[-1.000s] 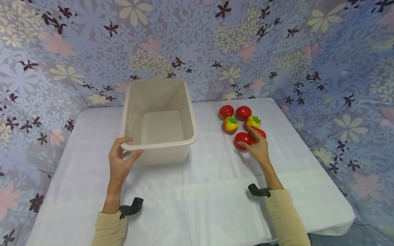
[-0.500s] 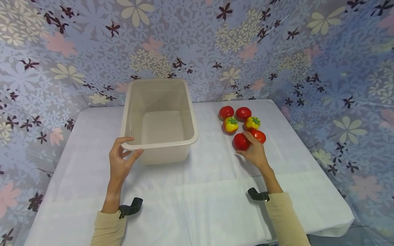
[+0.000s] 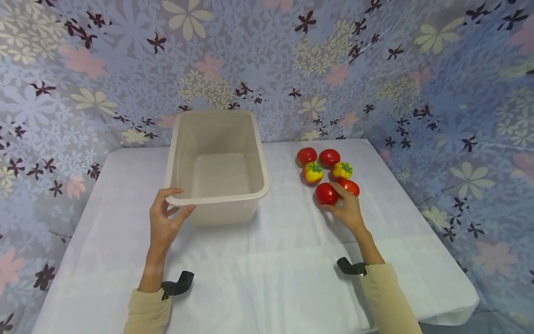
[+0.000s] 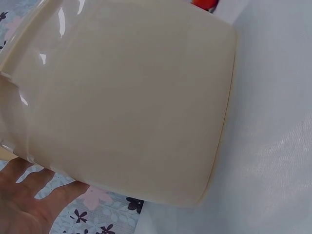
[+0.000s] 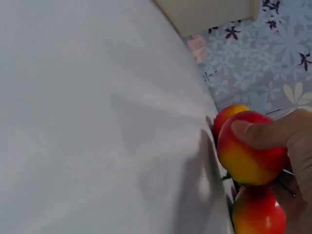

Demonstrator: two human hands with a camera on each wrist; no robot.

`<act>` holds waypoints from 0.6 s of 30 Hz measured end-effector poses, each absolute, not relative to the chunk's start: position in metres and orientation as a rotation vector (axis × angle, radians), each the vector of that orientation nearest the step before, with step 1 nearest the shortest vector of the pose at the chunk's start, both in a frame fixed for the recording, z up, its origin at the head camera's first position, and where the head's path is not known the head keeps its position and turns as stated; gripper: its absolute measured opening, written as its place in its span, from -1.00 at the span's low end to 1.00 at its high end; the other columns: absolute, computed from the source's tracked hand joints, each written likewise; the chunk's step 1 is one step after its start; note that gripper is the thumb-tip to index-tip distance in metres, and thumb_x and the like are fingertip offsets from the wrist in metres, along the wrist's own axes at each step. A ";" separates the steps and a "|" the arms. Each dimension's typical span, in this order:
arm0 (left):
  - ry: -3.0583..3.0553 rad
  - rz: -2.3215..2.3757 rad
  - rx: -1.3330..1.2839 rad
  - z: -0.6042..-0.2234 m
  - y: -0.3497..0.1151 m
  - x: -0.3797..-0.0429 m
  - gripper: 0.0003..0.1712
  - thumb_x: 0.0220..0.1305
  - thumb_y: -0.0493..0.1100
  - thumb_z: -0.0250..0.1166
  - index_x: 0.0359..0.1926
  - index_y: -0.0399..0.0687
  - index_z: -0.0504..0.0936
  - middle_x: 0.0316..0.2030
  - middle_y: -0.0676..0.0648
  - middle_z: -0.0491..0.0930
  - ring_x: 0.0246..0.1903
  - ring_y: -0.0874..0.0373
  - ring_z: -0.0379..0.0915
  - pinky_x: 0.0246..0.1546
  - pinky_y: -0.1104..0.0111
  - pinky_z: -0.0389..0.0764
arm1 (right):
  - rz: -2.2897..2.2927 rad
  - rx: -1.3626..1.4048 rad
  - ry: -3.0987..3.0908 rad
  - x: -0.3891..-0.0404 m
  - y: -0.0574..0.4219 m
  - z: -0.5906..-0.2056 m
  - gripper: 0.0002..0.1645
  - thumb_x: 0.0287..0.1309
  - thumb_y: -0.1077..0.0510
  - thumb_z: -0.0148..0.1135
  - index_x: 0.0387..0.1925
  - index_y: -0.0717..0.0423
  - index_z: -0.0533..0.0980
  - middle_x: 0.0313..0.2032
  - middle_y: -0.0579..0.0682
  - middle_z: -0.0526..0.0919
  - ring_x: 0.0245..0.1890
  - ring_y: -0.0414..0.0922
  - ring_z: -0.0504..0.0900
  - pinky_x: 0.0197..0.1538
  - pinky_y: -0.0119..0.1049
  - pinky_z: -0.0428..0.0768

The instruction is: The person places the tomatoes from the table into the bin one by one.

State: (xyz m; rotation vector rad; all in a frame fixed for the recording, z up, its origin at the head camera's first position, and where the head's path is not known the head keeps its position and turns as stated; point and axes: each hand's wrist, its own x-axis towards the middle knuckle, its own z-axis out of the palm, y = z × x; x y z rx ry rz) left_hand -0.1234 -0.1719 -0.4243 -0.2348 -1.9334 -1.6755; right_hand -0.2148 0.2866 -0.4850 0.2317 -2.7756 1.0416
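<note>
A deep beige plastic tub [image 3: 221, 174] stands on the left half of the table, its inside bare. My left hand [image 3: 164, 222] grips the rim at its near left corner, fingers over the edge and thumb on the near side. The left wrist view has the tub's smooth wall [image 4: 126, 97] filling most of it. To the right, my right hand [image 3: 348, 211] holds a red tomato [image 3: 326, 194] between thumb and fingers, low at the table. In the right wrist view the thumb lies across this tomato [image 5: 248, 158], which is yellow underneath. The fingers behind it are mostly hidden.
Several more tomatoes lie close around the right hand: a red one [image 3: 349, 187] touching or nearly touching, yellow ones with green tops [image 3: 312, 173], and red ones [image 3: 306, 157] farther back. White cloth [image 3: 258, 287] covers the table; a flowered curtain [image 3: 275, 69] hangs behind.
My right hand has come from over the tomatoes to a pinch on the nearest red one, which has shifted slightly left. The left hand stays on the tub rim.
</note>
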 end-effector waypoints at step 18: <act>-1.962 -1.596 -0.270 -0.422 -0.172 -0.120 -0.47 -0.13 -0.62 0.36 -0.04 -0.43 0.47 -0.07 0.06 0.52 -0.06 0.44 0.46 -0.18 0.64 0.54 | 1.216 0.179 -2.551 -0.222 0.277 -0.453 -0.12 0.00 0.09 0.49 0.33 0.24 0.35 0.25 0.25 0.48 0.18 0.21 0.52 0.21 0.07 0.47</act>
